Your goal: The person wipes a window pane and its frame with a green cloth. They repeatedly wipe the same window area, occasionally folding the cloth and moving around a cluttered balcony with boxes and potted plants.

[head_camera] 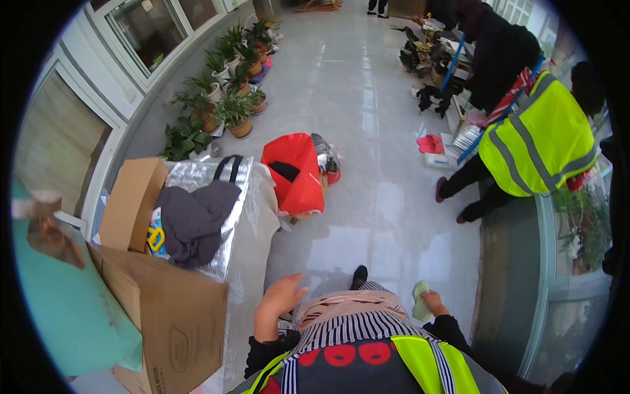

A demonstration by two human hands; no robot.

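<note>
My right hand grips a pale green cloth low at my right side, above the tiled floor. My left hand hangs in front of my left hip, palm inward, with fingers apart and nothing in it. It is nearest to a covered surface on my left. Over that surface lies a silver foil bag, and a dark grey garment is heaped on the foil. Beside the garment sits a yellow-handled item, too partly hidden to name.
Cardboard boxes and a turquoise sheet crowd the left. A red bag stands ahead on the floor, past it potted plants. At right, a person in a yellow vest bends by piled goods and pink slippers.
</note>
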